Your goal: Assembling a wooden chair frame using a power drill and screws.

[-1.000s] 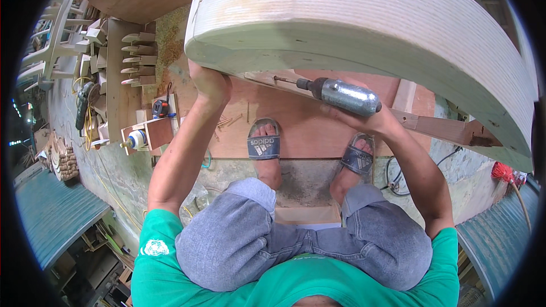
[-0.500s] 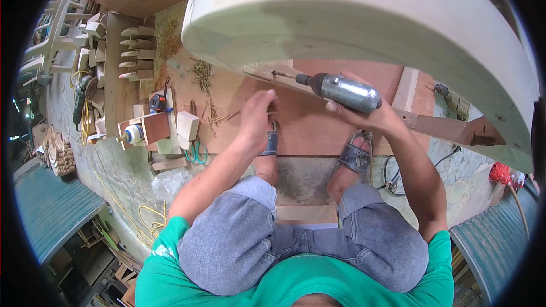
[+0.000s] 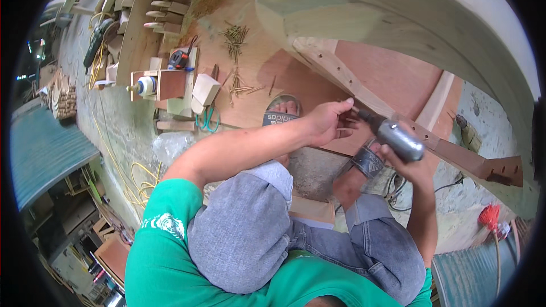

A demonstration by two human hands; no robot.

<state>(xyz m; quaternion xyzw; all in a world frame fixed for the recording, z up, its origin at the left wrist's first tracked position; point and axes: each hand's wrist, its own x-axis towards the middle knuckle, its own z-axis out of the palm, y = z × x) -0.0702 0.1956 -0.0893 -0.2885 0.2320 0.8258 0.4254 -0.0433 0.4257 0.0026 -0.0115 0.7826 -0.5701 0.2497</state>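
Note:
My right hand (image 3: pixel 405 166) grips a silver power driver (image 3: pixel 397 137) whose tip points up-left at a wooden rail (image 3: pixel 364 94) under a large curved pale wooden piece (image 3: pixel 409 17). My left hand (image 3: pixel 329 122) reaches across with fingers pinched right at the driver's tip, against the rail; whether it holds a screw is too small to tell. Both knees in grey trousers fill the lower middle, and my sandalled feet rest on a reddish board (image 3: pixel 392 74).
A heap of loose screws (image 3: pixel 234 35) lies on the plywood floor at upper middle. Wood blocks, a glue bottle (image 3: pixel 145 85), a tape measure (image 3: pixel 179 59) and shaped wooden legs (image 3: pixel 168 0) sit at upper left. Yellow cable (image 3: pixel 139 185) trails left; a red-handled tool (image 3: pixel 490 217) lies right.
My left hand has dropped from the curved piece's underside, swept down past the floor area, and come up to the driver's tip. The view has tilted, showing more floor at left.

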